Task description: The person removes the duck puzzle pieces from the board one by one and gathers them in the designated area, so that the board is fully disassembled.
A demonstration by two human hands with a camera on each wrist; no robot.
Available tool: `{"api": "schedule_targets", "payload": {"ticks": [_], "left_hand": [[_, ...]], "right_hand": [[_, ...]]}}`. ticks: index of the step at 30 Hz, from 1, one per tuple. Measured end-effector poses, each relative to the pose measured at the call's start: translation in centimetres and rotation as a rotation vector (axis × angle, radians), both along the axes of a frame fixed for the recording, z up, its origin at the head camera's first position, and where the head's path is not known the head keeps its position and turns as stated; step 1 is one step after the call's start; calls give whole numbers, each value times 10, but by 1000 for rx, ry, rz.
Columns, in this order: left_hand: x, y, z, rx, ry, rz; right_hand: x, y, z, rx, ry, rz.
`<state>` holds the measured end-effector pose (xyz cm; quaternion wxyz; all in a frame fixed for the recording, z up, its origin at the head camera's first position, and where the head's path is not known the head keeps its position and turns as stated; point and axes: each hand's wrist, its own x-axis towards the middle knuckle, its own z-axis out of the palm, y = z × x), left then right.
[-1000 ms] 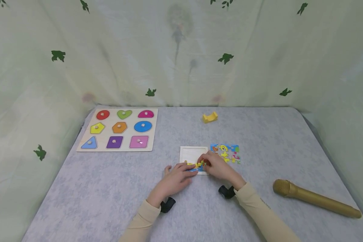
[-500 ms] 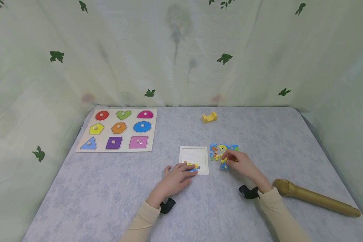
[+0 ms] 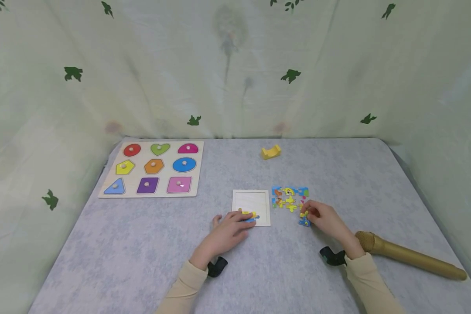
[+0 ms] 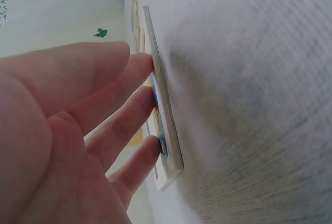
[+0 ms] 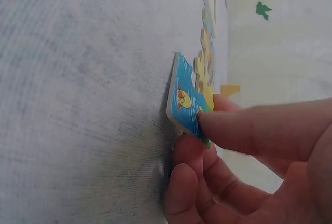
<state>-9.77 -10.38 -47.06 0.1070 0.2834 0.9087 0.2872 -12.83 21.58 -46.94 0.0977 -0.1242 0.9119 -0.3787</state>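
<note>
A square white puzzle tray lies before me with a yellow and blue puzzle piece along its near side. My left hand rests its extended fingertips on that piece and the tray's near edge, partly covering both. In the left wrist view the fingers press against the tray's rim. To the right, my right hand pinches a blue jigsaw piece with a small yellow fish between thumb and fingers. It is tilted, low over the cloth, near several loose jigsaw pieces.
A wooden shape board with knobbed coloured shapes lies at the back left. Behind the tray sits a yellow curved block. A gold microphone lies on the right, close to my right wrist. Patterned cloth hangs behind the table.
My right hand has moved from the tray's right side to the right, carrying the blue jigsaw piece out past the loose pieces. The left hand stays in place.
</note>
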Motion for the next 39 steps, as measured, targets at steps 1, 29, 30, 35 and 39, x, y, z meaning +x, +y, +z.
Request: {"api": "schedule_targets", "payload": {"ticks": [1, 29, 30, 35, 39], "left_hand": [[0, 0, 0, 7, -2, 0], [3, -23, -4, 81, 36, -18], [4, -25, -3, 75, 36, -9], [4, -31, -2, 45, 16, 0], [3, -32, -2, 38, 4, -7]], "right_hand": [[0, 0, 0, 13, 1, -6], [3, -10, 6, 186, 101, -8], [3, -12, 6, 164, 119, -10], [-3, -36, 8, 0, 143, 58], [-9, -67, 7, -85, 97, 179]]}}
